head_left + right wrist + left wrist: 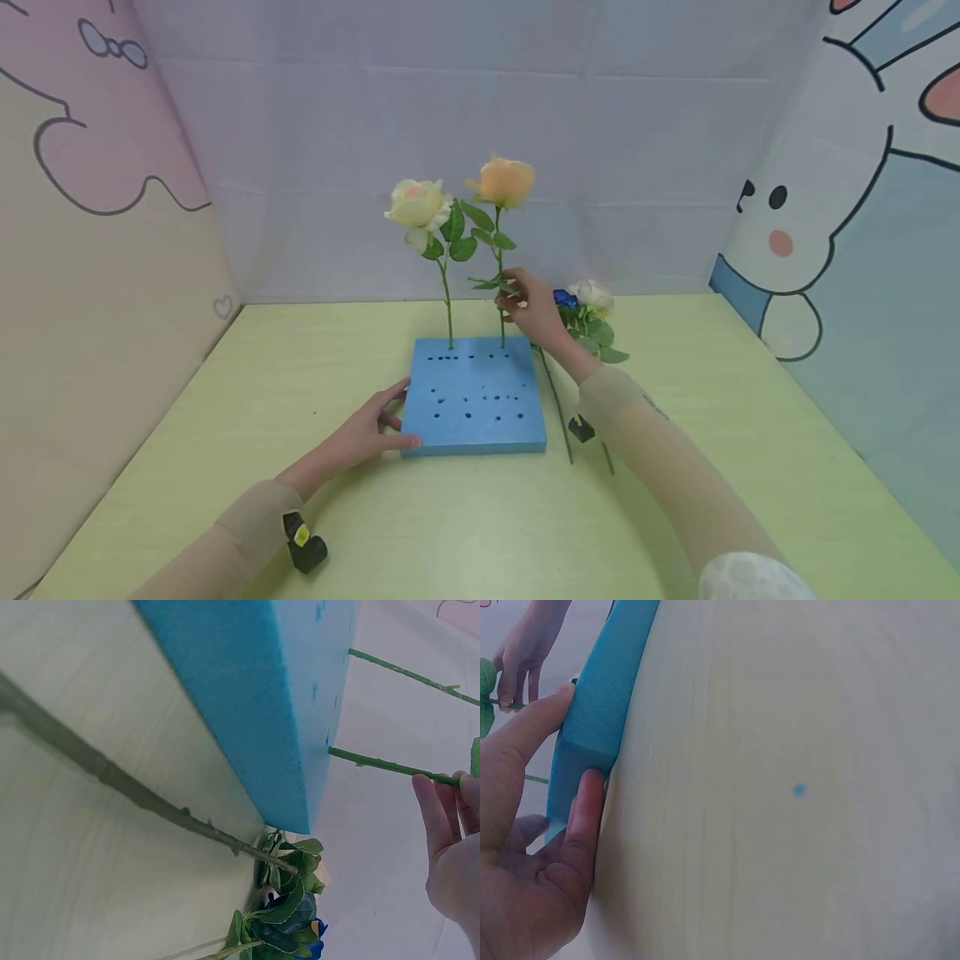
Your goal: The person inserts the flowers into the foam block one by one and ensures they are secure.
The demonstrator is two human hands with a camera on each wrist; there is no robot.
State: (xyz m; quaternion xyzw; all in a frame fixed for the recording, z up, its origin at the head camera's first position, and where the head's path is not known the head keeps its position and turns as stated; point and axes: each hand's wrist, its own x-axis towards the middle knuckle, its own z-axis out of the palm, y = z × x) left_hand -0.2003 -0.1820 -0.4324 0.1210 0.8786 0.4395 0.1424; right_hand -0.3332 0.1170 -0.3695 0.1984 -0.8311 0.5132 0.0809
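A blue foam board (487, 371) dotted with small holes lies on the table. Two roses stand upright at its back edge: a pale cream rose (417, 206) on the left and a peach rose (506, 182) on the right. My right hand (534, 312) pinches the peach rose's stem (375, 762) above the board; in the right wrist view its lower end meets the holed face. My left hand (363, 433) holds the board's near-left corner, thumb at the front and fingers along the left side, as the left wrist view also shows.
To the right of the board lie a blue rose (566, 298) and a white rose (592, 295), partly hidden behind my right forearm. Their long stems (558, 404) stretch toward me. A white cloth (315, 167) hangs behind the table, with printed panels at both sides.
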